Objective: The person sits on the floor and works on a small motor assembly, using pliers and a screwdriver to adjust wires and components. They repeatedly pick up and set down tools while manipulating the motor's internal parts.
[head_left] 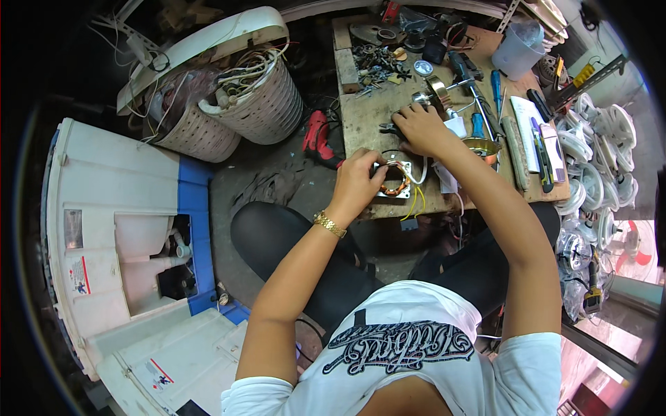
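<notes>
A motor stator (406, 187) with copper windings, white and yellow leads and a light square frame lies at the bench's front, gripped at its left side by my left hand (357, 180). Above it, my right hand (424, 130) is closed over black pliers (386, 129); their jaws show left of my fingers. Just beyond that hand stand a metal motor part with shaft (437, 93) and, to the right, a brass-coloured round housing (482, 149). A blue-handled screwdriver (477, 125) is beside them.
The wooden bench (357, 125) holds loose hardware (374, 66), tools and a translucent bucket (519, 52). A red power tool (318, 139) is at its left. Wire-filled baskets (260, 104), white plastic cases (97, 180) and hanging white parts (590, 159) surround me.
</notes>
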